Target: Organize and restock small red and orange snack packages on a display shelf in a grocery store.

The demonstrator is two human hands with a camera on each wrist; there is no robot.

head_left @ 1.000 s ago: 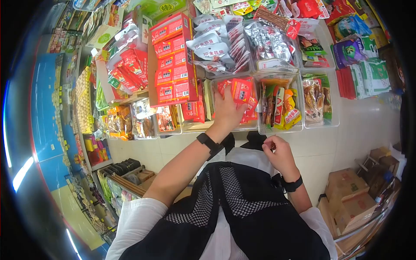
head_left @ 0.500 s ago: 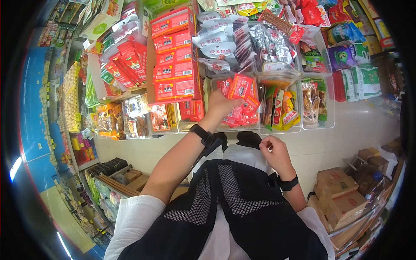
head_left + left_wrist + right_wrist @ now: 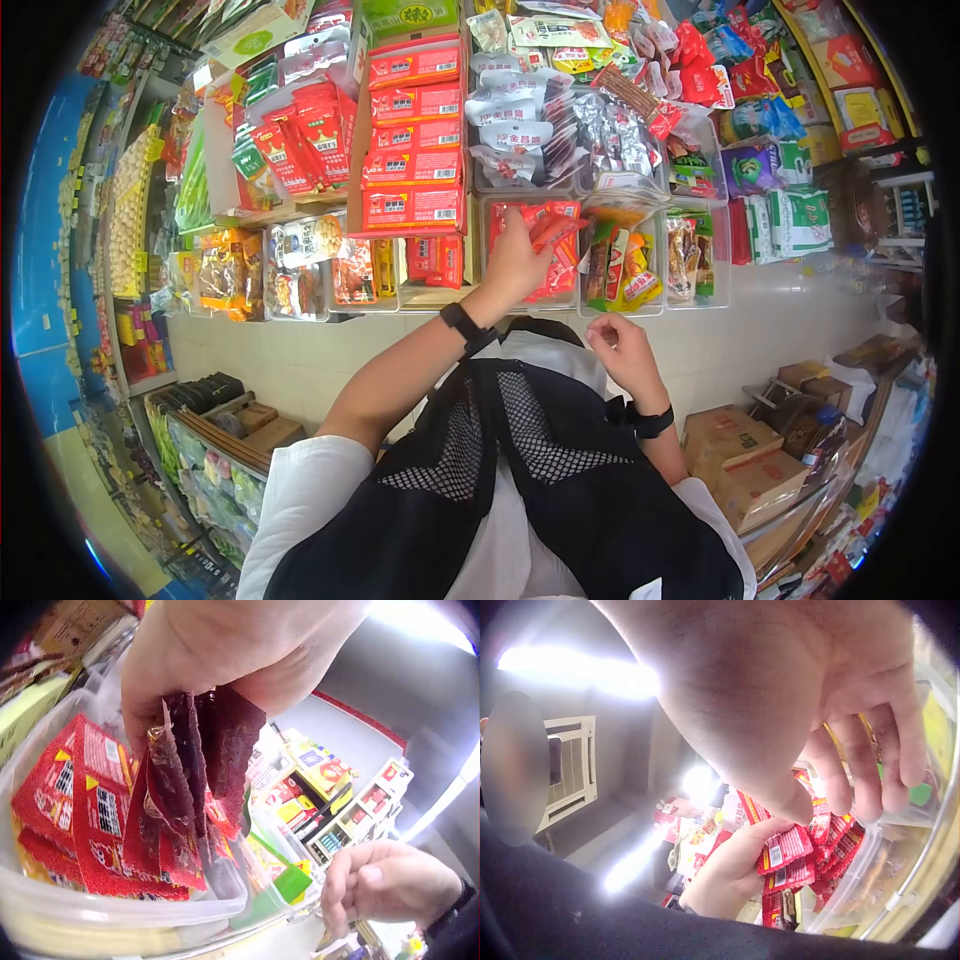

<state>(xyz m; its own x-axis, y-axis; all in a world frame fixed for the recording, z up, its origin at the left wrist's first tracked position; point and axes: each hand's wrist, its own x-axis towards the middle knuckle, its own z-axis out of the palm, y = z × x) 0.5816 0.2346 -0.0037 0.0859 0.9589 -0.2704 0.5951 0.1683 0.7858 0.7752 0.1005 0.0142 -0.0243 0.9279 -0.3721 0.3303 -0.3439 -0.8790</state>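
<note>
In the head view the left hand (image 3: 516, 262) reaches over a clear bin (image 3: 575, 306) of red packets (image 3: 553, 284) and pinches several red packets (image 3: 558, 228) between thumb and fingers. The left wrist view shows those gripped packets (image 3: 199, 772) hanging upright and bunched under the hand (image 3: 240, 652), above other red packets (image 3: 90, 817) leaning in the bin. Near the bins' front edge, before the body, the right hand (image 3: 627, 352) hangs with loosely bent fingers and holds nothing. Its relaxed fingers (image 3: 866, 761) also show in the right wrist view.
A red box (image 3: 412, 150) of stacked packets stands left of the bin, silver-grey pouches (image 3: 515, 125) behind it. Bins of yellow and green packs (image 3: 625, 270) and brown snacks (image 3: 683, 255) lie to its right. Cardboard boxes (image 3: 765, 485) are at the lower right.
The head view has shifted, with the bins lying farther left. The packets pinched in the left hand have turned from face-up to nearly edge-on. The right hand stays loosely bent before the body.
</note>
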